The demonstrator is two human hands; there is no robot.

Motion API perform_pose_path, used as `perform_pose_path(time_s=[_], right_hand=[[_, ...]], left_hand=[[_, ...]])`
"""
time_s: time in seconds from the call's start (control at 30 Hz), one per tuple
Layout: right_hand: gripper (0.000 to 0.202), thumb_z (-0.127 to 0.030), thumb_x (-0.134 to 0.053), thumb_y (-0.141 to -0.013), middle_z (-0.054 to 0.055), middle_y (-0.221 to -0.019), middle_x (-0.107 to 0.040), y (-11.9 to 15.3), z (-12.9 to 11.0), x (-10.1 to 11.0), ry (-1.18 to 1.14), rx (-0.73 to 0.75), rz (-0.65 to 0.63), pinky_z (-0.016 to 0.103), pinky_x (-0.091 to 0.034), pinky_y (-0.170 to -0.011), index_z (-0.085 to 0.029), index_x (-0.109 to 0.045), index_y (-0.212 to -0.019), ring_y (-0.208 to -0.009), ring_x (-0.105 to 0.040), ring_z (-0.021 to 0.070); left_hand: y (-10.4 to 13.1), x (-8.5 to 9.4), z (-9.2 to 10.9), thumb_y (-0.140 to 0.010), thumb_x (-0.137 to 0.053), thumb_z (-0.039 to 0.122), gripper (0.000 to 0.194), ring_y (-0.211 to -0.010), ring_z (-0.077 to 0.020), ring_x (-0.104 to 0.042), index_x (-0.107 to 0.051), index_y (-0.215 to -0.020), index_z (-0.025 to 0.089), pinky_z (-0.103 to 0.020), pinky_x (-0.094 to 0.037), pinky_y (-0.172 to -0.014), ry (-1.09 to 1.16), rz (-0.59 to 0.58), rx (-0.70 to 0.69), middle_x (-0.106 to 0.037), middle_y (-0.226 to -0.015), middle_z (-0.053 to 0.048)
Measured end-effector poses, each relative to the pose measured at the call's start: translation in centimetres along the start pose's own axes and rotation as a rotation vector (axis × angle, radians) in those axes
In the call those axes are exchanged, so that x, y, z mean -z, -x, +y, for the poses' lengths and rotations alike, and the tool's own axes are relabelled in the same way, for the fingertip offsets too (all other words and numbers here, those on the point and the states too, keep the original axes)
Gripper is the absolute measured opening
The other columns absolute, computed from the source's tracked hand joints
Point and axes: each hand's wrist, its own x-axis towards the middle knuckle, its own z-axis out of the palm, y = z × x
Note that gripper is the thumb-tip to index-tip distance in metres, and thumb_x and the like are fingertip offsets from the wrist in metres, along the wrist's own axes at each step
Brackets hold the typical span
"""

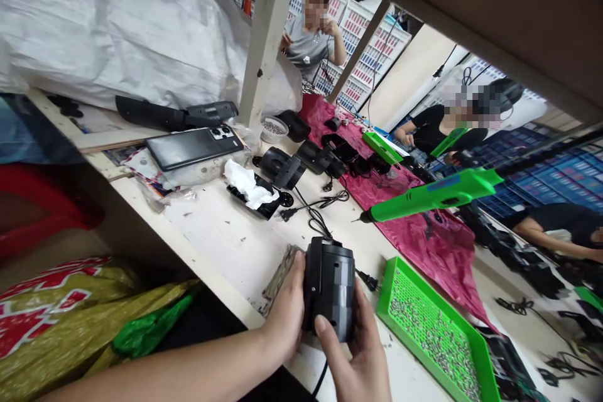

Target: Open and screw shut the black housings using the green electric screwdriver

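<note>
Both my hands hold a black cylindrical plastic housing [330,286] just above the white workbench [226,232]. My left hand [285,311] grips its left side. On the right and lower front sits my right hand [355,355], thumb pressed on the housing's face. A black power cord [316,221] runs from the housing's top back across the bench. A green electric screwdriver [431,195] hangs above the bench to the right, tip pointing left, apart from both hands.
A green tray of small screws [436,333] lies right of my hands. Behind are more black housings [282,169], white tissue [247,183], a dark smartphone [193,146] and a magenta cloth [414,226]. Other people sit along the bench. Yellow sacks [70,320] lie below left.
</note>
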Motion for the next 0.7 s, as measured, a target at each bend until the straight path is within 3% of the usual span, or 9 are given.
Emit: perform_pose_path(time_s=[0.13,0.23,0.4,0.6,0.7], right_hand=[[0.081,-0.049,-0.069,-0.072,0.015,-0.148,-0.042,0.0,-0.3,0.0,-0.049,-0.040,0.019,0.055,-0.028,-0.113,-0.016,-0.040,-0.140,-0.138,-0.036,0.0349],[0.076,-0.053,-0.065,-0.076,0.016,-0.144,-0.047,-0.3,-0.6,1.1,-0.169,-0.143,0.026,0.053,-0.032,-0.112,-0.014,-0.043,-0.138,-0.136,-0.039,0.0341],[0.072,-0.055,-0.061,-0.079,0.015,-0.140,-0.052,-0.9,-0.4,2.7,-0.256,-0.275,0.000,0.053,-0.036,-0.110,-0.016,-0.045,-0.138,-0.131,-0.047,0.0331],[0.056,-0.052,-0.056,-0.084,0.014,-0.128,-0.063,-1.5,0.8,3.5,-0.373,-0.225,-0.110,0.051,-0.049,-0.099,-0.018,-0.056,-0.128,-0.117,-0.060,0.0319],[0.053,-0.053,-0.057,-0.083,0.014,-0.125,-0.064,-1.6,1.1,3.5,-0.397,-0.214,-0.081,0.052,-0.049,-0.098,-0.019,-0.060,-0.123,-0.114,-0.062,0.0318]], left_hand=[[0.3,-0.4,0.5,-0.090,-0.054,0.050,0.041,-0.119,-0.0281,-0.059,-0.072,-0.107,0.017,-0.037,-0.044,-0.102,0.028,0.048,0.035,-0.074,-0.109,-0.011],[0.1,-0.5,0.7,-0.090,-0.051,0.054,0.047,-0.109,-0.0298,-0.065,-0.070,-0.110,0.016,-0.041,-0.047,-0.096,0.071,0.041,0.125,-0.076,-0.100,-0.012],[-0.2,-0.4,1.1,-0.091,-0.048,0.056,0.052,-0.100,-0.0266,-0.068,-0.064,-0.119,0.016,-0.036,-0.050,-0.090,0.067,0.069,0.173,-0.076,-0.098,-0.010],[-0.4,0.0,2.0,-0.094,-0.038,0.055,0.059,-0.076,-0.0280,-0.072,-0.064,-0.115,0.007,-0.040,-0.053,-0.078,0.110,-0.005,0.268,-0.076,-0.085,-0.014],[-0.6,0.2,2.2,-0.094,-0.037,0.057,0.062,-0.075,-0.0295,-0.072,-0.067,-0.108,0.005,-0.042,-0.053,-0.079,0.143,-0.056,0.297,-0.075,-0.079,-0.015]])
